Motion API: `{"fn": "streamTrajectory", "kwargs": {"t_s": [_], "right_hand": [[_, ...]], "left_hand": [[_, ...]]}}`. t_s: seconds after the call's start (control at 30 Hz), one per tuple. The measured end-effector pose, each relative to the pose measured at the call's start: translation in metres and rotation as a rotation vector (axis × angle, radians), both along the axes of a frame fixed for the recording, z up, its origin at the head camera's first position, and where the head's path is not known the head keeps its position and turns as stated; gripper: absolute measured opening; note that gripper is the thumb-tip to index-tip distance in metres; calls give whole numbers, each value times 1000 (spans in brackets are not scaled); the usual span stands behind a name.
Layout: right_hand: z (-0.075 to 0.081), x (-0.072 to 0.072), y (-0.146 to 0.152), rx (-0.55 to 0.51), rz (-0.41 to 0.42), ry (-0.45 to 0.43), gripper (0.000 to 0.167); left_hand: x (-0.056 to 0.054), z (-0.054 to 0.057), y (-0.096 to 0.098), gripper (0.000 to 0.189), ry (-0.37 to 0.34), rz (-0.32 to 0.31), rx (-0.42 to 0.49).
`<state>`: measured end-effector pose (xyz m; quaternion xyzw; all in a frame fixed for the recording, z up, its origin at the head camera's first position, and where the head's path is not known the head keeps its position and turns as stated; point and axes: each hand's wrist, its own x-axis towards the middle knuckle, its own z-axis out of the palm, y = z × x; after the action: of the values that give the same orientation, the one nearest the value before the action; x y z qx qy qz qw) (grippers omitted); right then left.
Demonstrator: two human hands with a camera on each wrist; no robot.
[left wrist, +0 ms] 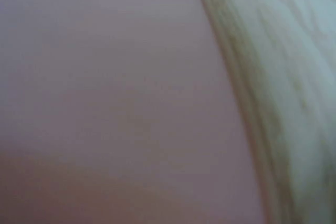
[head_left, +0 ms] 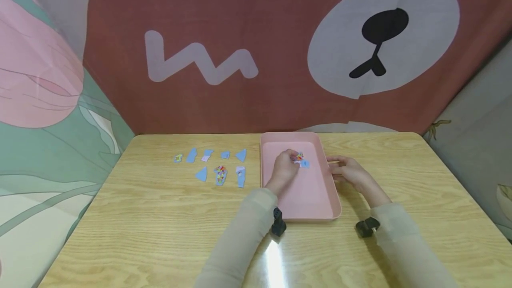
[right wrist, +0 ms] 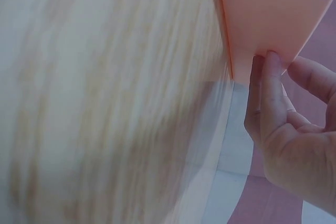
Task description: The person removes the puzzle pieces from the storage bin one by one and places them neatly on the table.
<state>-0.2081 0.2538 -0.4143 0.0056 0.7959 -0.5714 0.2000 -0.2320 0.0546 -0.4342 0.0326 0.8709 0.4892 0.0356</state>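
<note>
My left hand [head_left: 285,166] reaches into the pink tray [head_left: 308,199], thumb and fingers bent about a small multicoloured piece [head_left: 300,156]. Close below its fingertips lies a blue piece [head_left: 305,164] with a pale part. In the left wrist view only the blurred tray surface [left wrist: 131,77] and its edge show. At the tray's right side, my right hand [head_left: 350,171] holds the rim. Its fingertips [right wrist: 271,61] press the outer wall in the right wrist view, another finger being up at the rim.
Left of the tray, flat blue cut-out pieces lie in two loose rows on the wooden table [head_left: 160,217]. Among them are a triangle [head_left: 202,174] and a piece with colourful specks [head_left: 220,175]. A printed brown cloth [head_left: 280,97] hangs behind the table's far edge.
</note>
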Motion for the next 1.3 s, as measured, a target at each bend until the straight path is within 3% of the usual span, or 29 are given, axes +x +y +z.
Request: {"fn": "streamTrajectory", "kwargs": {"t_s": [0.2, 0.47, 0.73, 0.97, 1.3], "right_hand": [[0, 0, -1, -7, 4, 9, 55], [-1, -1, -1, -3, -5, -2, 55], [-1, 1, 0, 2, 12, 8, 56], [-1, 1, 1, -3, 32, 18, 56], [-3, -1, 1, -24, 26, 21, 55]], "left_hand": [[0, -2, -1, 33, -12, -21, -42], [-1, -7, 0, 31, 30, -68, -158], [2, -4, 1, 30, 21, -77, -218], [3, -3, 1, 30, -17, -99, -236], [4, -3, -1, 31, 15, -137, -242]]}}
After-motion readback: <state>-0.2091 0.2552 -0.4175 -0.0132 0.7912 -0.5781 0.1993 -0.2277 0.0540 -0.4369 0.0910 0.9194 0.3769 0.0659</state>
